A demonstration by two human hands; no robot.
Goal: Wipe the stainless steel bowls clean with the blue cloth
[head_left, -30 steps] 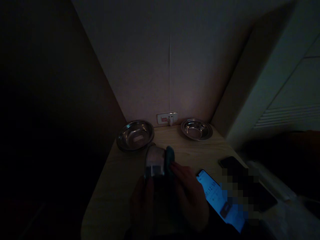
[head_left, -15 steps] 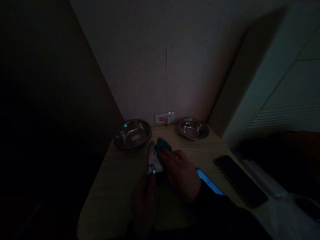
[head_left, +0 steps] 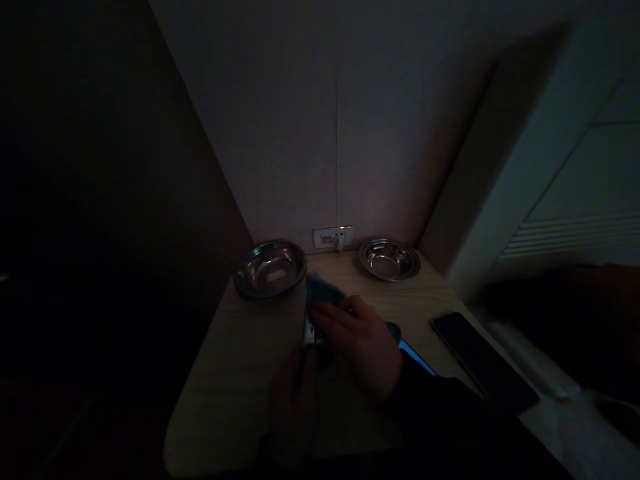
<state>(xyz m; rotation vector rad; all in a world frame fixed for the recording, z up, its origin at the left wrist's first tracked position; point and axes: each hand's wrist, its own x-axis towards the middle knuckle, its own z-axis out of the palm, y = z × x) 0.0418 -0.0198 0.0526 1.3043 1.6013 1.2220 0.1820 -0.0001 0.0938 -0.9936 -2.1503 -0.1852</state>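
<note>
A shiny silver metal vessel (head_left: 310, 331), seen nearly edge-on and mostly covered, stands tilted up on its side between the person's two hands, over the middle of a pale wood-grain table (head_left: 225, 373). The left hand (head_left: 293, 397) is below it, on the near side, with thumb and fingers closed on its lower edge. The right hand (head_left: 365, 347) lies to the right of the vessel and partly over it, with fingers together and slightly bent around a teal cloth (head_left: 321, 291) that they press against the metal; the thumb is hidden. The cloth's top corner sticks up above the fingertips. Whether the vessel touches the tabletop cannot be told in this dim light.

A wide, round silver metal bowl (head_left: 255, 270) sits beyond the hands to the left, with a pale rectangular patch on its bottom. A smaller round silver metal bowl (head_left: 390, 267) with a broad rim rests at the far right. Between them, a white wall socket (head_left: 323, 238) holds a white plug (head_left: 339, 245). Just beside the right hand, a narrow strip of a phone with a glowing blue screen (head_left: 417, 358) shows above a dark sleeve (head_left: 430, 407). Farther right lies a black phone with a dark screen (head_left: 483, 360).
</note>
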